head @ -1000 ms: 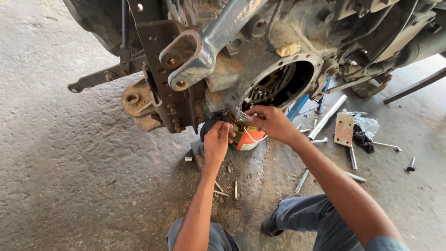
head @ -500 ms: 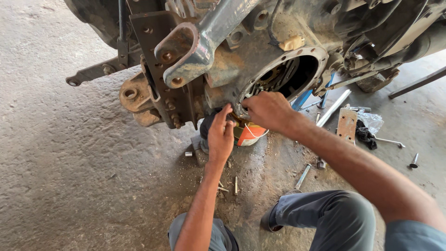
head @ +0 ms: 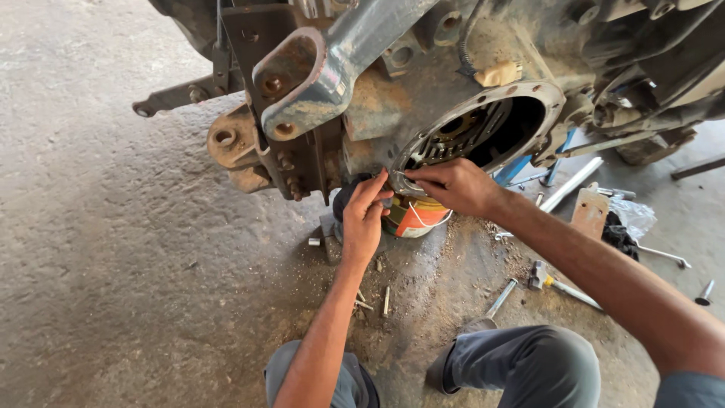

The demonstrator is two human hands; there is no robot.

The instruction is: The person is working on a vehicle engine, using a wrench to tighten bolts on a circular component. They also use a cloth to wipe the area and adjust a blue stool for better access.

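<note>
A large rusty, greasy machine housing (head: 423,91) stands over the concrete floor, with a round open port (head: 483,128) showing discs inside. My left hand (head: 364,219) reaches up to the lower left rim of that port, fingers pinched on a small part there. My right hand (head: 453,185) rests on the same rim, fingers pressed against the metal edge. What the fingers hold is too small to tell. An orange and white can (head: 415,215) sits on the floor just below both hands.
Bolts and pins (head: 385,301) lie scattered on the oily floor near my knees (head: 529,363). A hammer (head: 555,283), a metal rod (head: 570,185), a flat bracket (head: 589,211) and rags (head: 627,227) lie to the right. A blue stand (head: 521,166) props the housing.
Both hands have risen from the can up to the lower left rim of the port. The view has moved closer to the housing.
</note>
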